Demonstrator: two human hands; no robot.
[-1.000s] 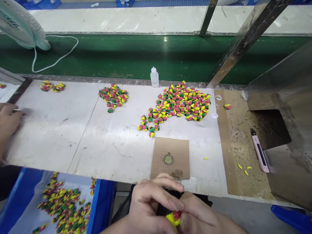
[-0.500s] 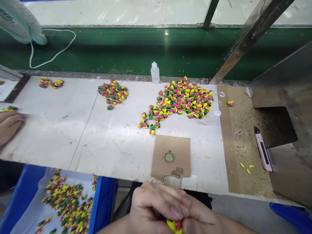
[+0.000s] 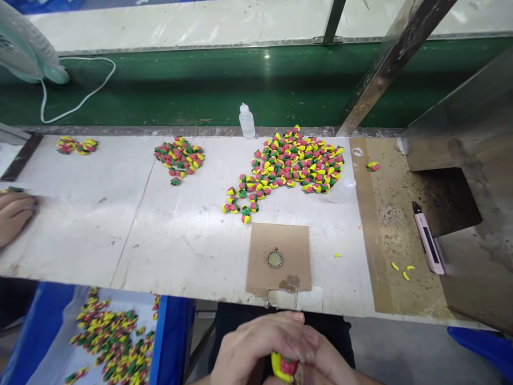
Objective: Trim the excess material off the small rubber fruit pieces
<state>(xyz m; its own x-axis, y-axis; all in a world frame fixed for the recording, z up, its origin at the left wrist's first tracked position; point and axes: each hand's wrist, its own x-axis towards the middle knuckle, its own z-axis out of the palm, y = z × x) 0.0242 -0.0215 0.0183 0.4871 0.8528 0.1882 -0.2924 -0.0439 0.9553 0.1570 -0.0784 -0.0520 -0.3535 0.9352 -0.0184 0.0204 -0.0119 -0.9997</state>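
Observation:
My left hand (image 3: 252, 342) and my right hand (image 3: 326, 358) are pressed together below the table's front edge, fingers overlapping. Between them they grip a small fruit-shaped piece (image 3: 287, 366) in yellow and red; part of it is hidden by my fingers. Just beyond my hands lies a cardboard square (image 3: 296, 246) with a round metal-rimmed disc (image 3: 274, 259) on it. A large pile of similar red, yellow and green fruit pieces (image 3: 298, 160) lies farther back. One tiny yellow banana-shaped bit (image 3: 337, 255) sits right of the cardboard.
A white squeeze bottle (image 3: 247, 123) stands at the back. A smaller pile of fruit pieces (image 3: 180, 158) lies left. Another person's hand (image 3: 16, 214) rests at the left edge. A blue bin (image 3: 170, 337) holds more pieces. A pink utility knife (image 3: 428, 240) lies right.
The hands have sunk slightly lower in view and still hold the fruit piece, which shows a little more of its yellow and red. The camera view has shifted slightly.

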